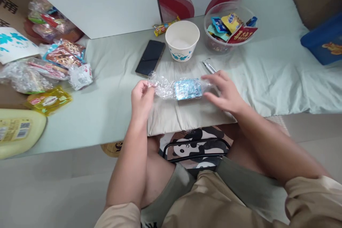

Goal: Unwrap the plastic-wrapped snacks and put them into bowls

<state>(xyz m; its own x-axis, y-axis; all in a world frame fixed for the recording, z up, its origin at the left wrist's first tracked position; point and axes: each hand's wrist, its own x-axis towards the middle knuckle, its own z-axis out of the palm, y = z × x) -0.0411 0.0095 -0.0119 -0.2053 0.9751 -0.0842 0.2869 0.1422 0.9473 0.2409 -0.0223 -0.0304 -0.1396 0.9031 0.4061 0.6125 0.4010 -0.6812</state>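
Note:
A clear crinkled plastic wrapper (163, 87) with a blue packet (188, 88) in it lies across the cloth-covered surface in front of me. My left hand (143, 97) pinches the wrapper's left end between thumb and fingers. At its right end is my right hand (223, 92), thumb and fingers spread apart around the tip of the plastic, slightly blurred. Just beyond the right fingers rests a slim metal tool (208, 67), partly hidden by them.
Behind the wrapper stand a paper bowl (182, 41), a black phone (150, 58) and a clear tub (231, 25) of small packets. Wrapped snacks (64, 55) and a yellow-green bottle (21, 131) are at left. A blue container (323, 39) sits at right.

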